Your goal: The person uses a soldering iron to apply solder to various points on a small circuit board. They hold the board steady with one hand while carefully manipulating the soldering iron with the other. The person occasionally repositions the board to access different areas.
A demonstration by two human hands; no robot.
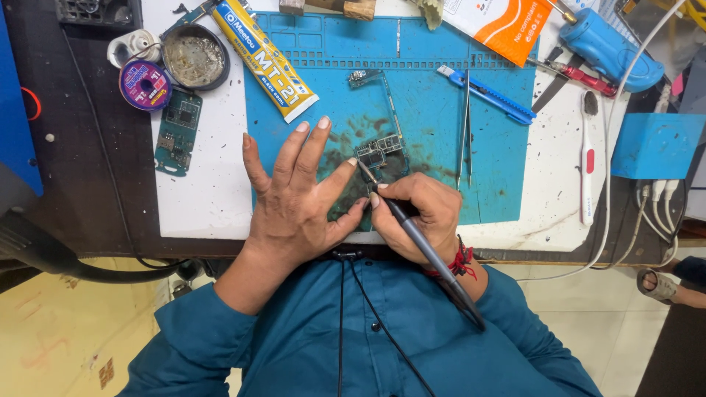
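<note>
1. The left hand [294, 198] is lying flat with fingers spread wide, pressing on the blue mat [500, 147] beside the circuit board [379, 156].
2. The right hand [419, 217] is gripping a soldering iron [419, 239] like a pen; its long axis is running diagonally, tip pointing up-left onto the circuit board at mid-mat.
3. The mat is lying on a stained white desk [213, 191]; tweezers [466, 132] are resting to the right.
</note>
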